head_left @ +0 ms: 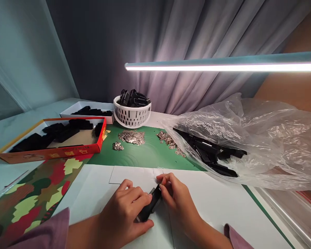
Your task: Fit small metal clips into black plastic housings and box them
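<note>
My left hand (123, 214) is curled around a small black plastic clip (149, 206) that rests on the white sheet (223, 207) near the table's front edge. My right hand (177, 197) pinches the clip's upper end with its fingertips. Both hands meet over this one piece. Whether a metal part sits between the right fingers cannot be made out.
Piles of small silvery metal pieces (132, 136) lie on the green mat (147, 154). A white basket (131, 116) of black clips stands behind. A red box (52, 152) and a white tray (77, 111) hold more at left. A clear plastic bag (261, 138) with black parts fills the right. A light bar (223, 65) hangs overhead.
</note>
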{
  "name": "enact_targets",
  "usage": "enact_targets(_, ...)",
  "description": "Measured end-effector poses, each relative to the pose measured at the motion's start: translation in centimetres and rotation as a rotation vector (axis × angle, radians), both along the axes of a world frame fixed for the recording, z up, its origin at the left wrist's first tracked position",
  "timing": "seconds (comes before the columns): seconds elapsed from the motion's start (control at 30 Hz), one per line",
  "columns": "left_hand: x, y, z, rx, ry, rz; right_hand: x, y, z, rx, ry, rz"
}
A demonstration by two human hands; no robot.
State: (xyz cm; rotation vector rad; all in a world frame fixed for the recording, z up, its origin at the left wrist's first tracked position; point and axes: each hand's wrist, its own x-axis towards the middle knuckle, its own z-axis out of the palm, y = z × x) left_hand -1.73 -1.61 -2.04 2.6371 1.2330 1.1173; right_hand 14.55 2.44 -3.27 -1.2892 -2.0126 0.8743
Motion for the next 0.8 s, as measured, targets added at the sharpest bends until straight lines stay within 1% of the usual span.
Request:
enact_targets(0.1,-0.1,0.0,0.0,-0.016,-0.007,0.016,0.4,0.2,0.4,0.036,-0.036,0.045)
enact_targets(0.2,-0.2,0.1,-0.2,-0.026,-0.002,0.03,0.8,0.3,0.8,0.122,-0.057,0.133)
enact_targets(0.27,-0.3,0.2,-0.2,-0.026,0.005,0.045,0.9,0.3,1.0,0.164,-0.038,0.189)
enact_targets(0.3,-0.3,0.3,-0.2,-0.023,0.003,0.052,0.9,0.2,1.1,0.15,-0.007,0.199)
enact_targets(0.33,-0.3,0.3,-0.1,-0.011,-0.014,0.053,0.9,0.2,1.1,0.094,0.048,0.191)
enact_targets(0.37,-0.4,0.4,0.1,0.018,-0.047,0.042,0.9,0.1,1.3,0.007,0.121,0.174)
enact_targets(0.43,-0.5,0.4,0.6,0.126,-0.126,-0.01,0.6,-0.1,1.6,-0.218,0.3,0.165)
enact_targets(0.5,-0.7,0.5,1.2,0.23,-0.195,-0.064,0.3,-0.3,2.1,-0.447,0.493,0.249)
enact_targets(0.53,-0.9,0.5,1.5,0.247,-0.218,-0.088,0.2,-0.4,2.3,-0.531,0.579,0.312)
enact_targets(0.57,-1.0,0.5,1.7,0.221,-0.243,-0.111,0.0,-0.6,2.5,-0.597,0.649,0.368)
enact_targets(0.6,-1.2,0.5,1.8,0.15,-0.282,-0.132,-0.1,-0.7,2.6,-0.644,0.702,0.401)
enact_targets(0.63,-1.3,0.5,1.9,0.039,-0.327,-0.156,-0.2,-0.8,2.7,-0.672,0.732,0.41)
enact_targets(0.73,-1.5,0.5,1.9,-0.402,-0.48,-0.213,-0.3,-1.0,2.5,-0.697,0.723,0.369)
enact_targets(0.77,-1.5,0.6,1.8,-0.525,-0.531,-0.197,-0.3,-1.1,2.5,-0.698,0.709,0.366)
enact_targets(0.8,-1.5,0.6,1.8,-0.607,-0.561,-0.174,-0.3,-1.2,2.5,-0.692,0.692,0.372)
